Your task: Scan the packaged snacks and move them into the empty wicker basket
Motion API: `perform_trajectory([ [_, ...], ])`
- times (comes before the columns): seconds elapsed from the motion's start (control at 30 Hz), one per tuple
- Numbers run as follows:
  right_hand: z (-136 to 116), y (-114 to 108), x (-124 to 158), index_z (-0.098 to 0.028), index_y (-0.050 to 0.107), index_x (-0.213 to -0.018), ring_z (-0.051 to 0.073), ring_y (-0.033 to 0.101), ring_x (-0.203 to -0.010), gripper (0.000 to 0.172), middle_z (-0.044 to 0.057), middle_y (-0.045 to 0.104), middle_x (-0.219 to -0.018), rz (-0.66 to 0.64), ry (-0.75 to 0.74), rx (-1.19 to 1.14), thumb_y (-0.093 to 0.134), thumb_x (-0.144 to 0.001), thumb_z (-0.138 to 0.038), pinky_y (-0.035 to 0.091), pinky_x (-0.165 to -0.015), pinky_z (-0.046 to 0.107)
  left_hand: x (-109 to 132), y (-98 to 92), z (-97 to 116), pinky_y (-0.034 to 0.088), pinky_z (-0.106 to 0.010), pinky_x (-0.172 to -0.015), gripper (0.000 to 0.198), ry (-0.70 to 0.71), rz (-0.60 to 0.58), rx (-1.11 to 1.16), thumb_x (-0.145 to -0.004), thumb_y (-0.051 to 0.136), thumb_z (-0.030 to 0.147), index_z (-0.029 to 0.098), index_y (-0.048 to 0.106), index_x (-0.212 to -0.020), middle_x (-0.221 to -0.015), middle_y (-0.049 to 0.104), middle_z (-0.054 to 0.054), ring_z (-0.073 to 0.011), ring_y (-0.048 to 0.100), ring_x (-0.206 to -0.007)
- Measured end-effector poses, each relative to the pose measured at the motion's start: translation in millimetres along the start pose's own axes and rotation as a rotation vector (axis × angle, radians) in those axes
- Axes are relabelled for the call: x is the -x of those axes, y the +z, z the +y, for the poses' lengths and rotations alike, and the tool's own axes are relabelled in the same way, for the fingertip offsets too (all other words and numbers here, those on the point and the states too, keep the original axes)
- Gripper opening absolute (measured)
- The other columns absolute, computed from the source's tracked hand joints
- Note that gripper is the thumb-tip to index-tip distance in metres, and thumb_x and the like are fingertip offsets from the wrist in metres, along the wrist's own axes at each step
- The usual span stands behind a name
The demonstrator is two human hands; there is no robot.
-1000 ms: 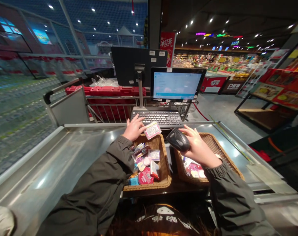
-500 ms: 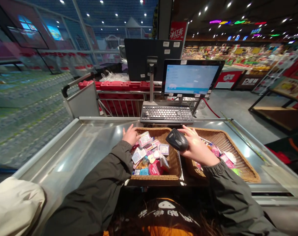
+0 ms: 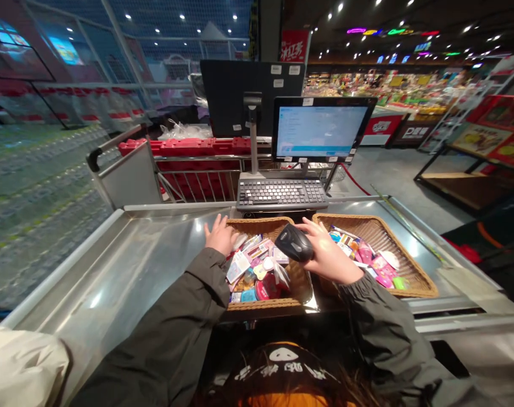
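My right hand (image 3: 331, 254) grips a black handheld barcode scanner (image 3: 294, 243) above the gap between two brown wicker baskets. My left hand (image 3: 221, 234) is at the back left corner of the left basket (image 3: 277, 305), fingers partly spread, with a small pale packet (image 3: 240, 241) against its thumb side; its grip is partly hidden. Small boxes, packets and a round red tin (image 3: 268, 287) lie jumbled in that basket. In the right basket (image 3: 415, 277) are colourful packets (image 3: 367, 252), a white round item (image 3: 389, 260) and a bright green piece (image 3: 400, 282).
Behind the baskets stand a keyboard (image 3: 282, 193), a lit screen (image 3: 320, 131) and a second monitor (image 3: 250, 96) seen from behind. The metal counter (image 3: 155, 249) has raised edges. A beige cloth item (image 3: 23, 362) is at front left, and a metal cart (image 3: 197, 175) stands beyond.
The pale packet by my left hand has tilted and now shows a narrower side, uncovering items beneath. My right hand still holds the scanner. The whole view has shifted slightly.
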State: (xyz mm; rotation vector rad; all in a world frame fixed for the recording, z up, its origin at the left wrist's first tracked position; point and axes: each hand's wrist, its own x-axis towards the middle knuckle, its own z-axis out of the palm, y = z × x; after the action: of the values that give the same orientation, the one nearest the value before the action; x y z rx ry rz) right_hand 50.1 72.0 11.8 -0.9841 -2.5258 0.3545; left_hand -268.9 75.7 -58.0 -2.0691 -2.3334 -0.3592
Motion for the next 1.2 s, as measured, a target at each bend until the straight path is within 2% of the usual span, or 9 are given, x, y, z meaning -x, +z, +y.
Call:
perform_trajectory([
  [0.2,11.4,-10.3,18.8,-0.018,0.061,-0.122,0.04,0.033,-0.142,0.052,0.015,0.053,-0.139,0.053,0.08,0.012,0.065,-0.07,-0.021,0.022,-0.114,0.068,-4.8,-30.2,58.7,0.009,-0.071,-0.115,0.025,0.253,-0.035,0.132,-0.09,0.056,0.039,0.023,0.071,-0.103,-0.153,0.042,-0.011,-0.0341,0.022,-0.148],
  [0.37,34.3,-35.1,49.1,-0.019,0.061,-0.124,0.039,0.031,-0.143,0.054,0.014,0.053,-0.14,0.105,0.199,0.066,0.063,-0.07,-0.02,0.02,-0.115,0.068,-11.5,-28.8,114.9,0.013,-0.069,-0.115,0.025,0.426,-0.064,0.149,-0.09,0.057,0.039,0.024,0.07,-0.105,-0.153,0.042,-0.01,-0.0329,0.023,-0.149],
  [0.47,57.5,-52.5,72.6,-0.019,0.062,-0.122,0.04,0.033,-0.142,0.051,0.014,0.053,-0.138,0.159,0.266,0.1,0.065,-0.071,-0.024,0.023,-0.114,0.067,-18.7,-16.4,147.6,0.013,-0.069,-0.115,0.024,0.503,-0.08,0.157,-0.09,0.058,0.04,0.024,0.071,-0.103,-0.152,0.044,-0.009,-0.0331,0.023,-0.148],
  [0.63,98.3,-76.0,111.6,-0.019,0.06,-0.125,0.041,0.034,-0.141,0.055,0.015,0.055,-0.137,0.242,0.363,0.161,0.065,-0.071,-0.028,0.027,-0.113,0.065,-33.2,11.0,202.3,0.013,-0.069,-0.116,0.02,0.627,-0.146,0.165,-0.088,0.06,0.036,0.026,0.071,-0.102,-0.15,0.047,-0.008,-0.0329,0.024,-0.148],
  [0.8,124.4,-89.8,138.8,-0.019,0.061,-0.123,0.042,0.035,-0.14,0.052,0.016,0.055,-0.136,0.267,0.441,0.184,0.065,-0.072,-0.03,0.027,-0.112,0.067,-42.5,37.2,253.0,0.01,-0.07,-0.116,0.016,0.784,-0.196,0.127,-0.086,0.063,0.033,0.024,0.073,-0.093,-0.146,0.051,-0.01,-0.0342,0.027,-0.146],
  [0.93,141.8,-95.8,149.2,-0.018,0.06,-0.124,0.041,0.033,-0.142,0.052,0.015,0.055,-0.137,0.232,0.446,0.159,0.065,-0.073,-0.03,0.025,-0.114,0.066,-47.1,57.0,284.3,0.01,-0.071,-0.114,0.015,0.88,-0.27,0.051,-0.083,0.062,0.021,0.025,0.075,-0.09,-0.146,0.051,-0.009,-0.0344,0.028,-0.146],
  [1.03,155.1,-98.7,151.5,-0.018,0.062,-0.123,0.041,0.033,-0.142,0.051,0.015,0.055,-0.138,0.222,0.437,0.131,0.065,-0.074,-0.031,0.024,-0.114,0.066,-51.4,71.3,302.8,0.01,-0.069,-0.115,0.024,1.044,-0.378,0.03,-0.08,0.063,0.014,0.03,0.075,-0.093,-0.151,0.046,-0.004,-0.0332,0.025,-0.148],
  [1.13,166.4,-99.9,150.3,-0.02,0.061,-0.124,0.04,0.033,-0.142,0.051,0.015,0.054,-0.138,0.223,0.421,0.101,0.066,-0.075,-0.034,0.023,-0.114,0.067,-56.4,87.2,319.1,0.004,-0.062,-0.119,0.018,1.202,-0.454,0.066,-0.08,0.065,0.016,0.03,0.076,-0.083,-0.153,0.044,0.003,-0.0329,0.024,-0.148],
  [1.2,172.1,-100.1,148.5,-0.02,0.061,-0.125,0.04,0.033,-0.142,0.052,0.015,0.054,-0.138,0.227,0.401,0.083,0.067,-0.076,-0.035,0.024,-0.114,0.067,-59.9,98.8,329.1,0.002,-0.056,-0.121,0.017,1.245,-0.496,0.076,-0.079,0.066,0.019,0.03,0.076,-0.086,-0.152,0.045,0.005,-0.0314,0.028,-0.147],
])
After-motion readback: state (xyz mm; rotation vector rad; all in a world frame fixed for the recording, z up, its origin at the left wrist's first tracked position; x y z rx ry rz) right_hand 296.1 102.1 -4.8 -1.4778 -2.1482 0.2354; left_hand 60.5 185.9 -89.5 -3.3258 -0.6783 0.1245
